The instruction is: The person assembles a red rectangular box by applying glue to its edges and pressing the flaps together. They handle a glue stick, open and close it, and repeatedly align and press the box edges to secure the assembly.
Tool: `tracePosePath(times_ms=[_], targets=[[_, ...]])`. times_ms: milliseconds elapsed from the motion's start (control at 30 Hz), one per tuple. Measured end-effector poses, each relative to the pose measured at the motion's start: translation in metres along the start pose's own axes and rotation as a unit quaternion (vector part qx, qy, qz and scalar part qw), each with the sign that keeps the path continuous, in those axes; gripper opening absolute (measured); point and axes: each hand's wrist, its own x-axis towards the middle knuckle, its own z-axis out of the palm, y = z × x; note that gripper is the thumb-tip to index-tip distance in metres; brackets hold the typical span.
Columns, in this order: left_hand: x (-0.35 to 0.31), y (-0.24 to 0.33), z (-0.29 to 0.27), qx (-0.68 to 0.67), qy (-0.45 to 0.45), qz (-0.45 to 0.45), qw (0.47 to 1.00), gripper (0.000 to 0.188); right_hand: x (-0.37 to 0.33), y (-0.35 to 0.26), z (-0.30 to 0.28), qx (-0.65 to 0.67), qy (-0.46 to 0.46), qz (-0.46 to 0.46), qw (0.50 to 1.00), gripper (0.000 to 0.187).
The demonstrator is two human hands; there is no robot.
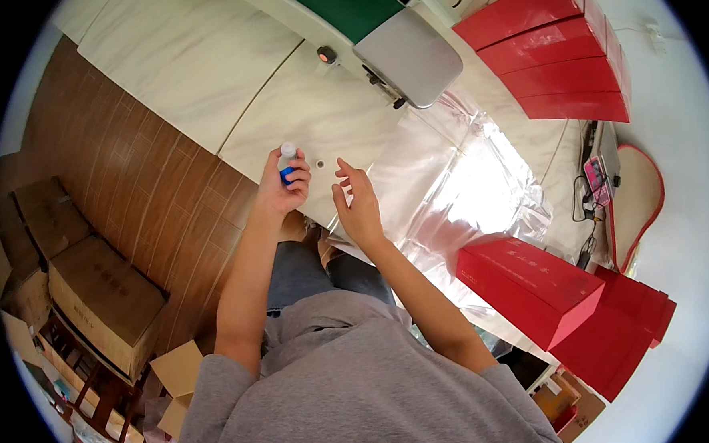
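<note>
Pale marbled table (177, 54), seam (261, 96) across the top. Shiny film (448, 168) covers part of the right side, red box (526, 289) at its near end. Red box stack (558, 58) sits far right.

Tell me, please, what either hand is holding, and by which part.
The left hand holds a bottle around its body, its white top uncovered; the right hand holds nothing.
</note>
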Motion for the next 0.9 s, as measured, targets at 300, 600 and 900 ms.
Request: tracePosePath(times_ms=[300,600,900], targets=[[-0.009,-0.002,-0.007,0.047,0.039,0.003,0.998,0.03,0.01,0.011,0.015,0.013,0.004,0.018,1.0,0.045],[-0.009,-0.006,-0.013,0.063,0.032,0.019,0.997,0.032,0.019,0.024,0.026,-0.024,0.0,0.014,1.0,0.049],[-0.011,-0.001,-0.02,0.028,0.067,-0.003,0.997,0.046,0.037,0.063,0.058,-0.11,-0.002,-0.092,0.99,0.058]])
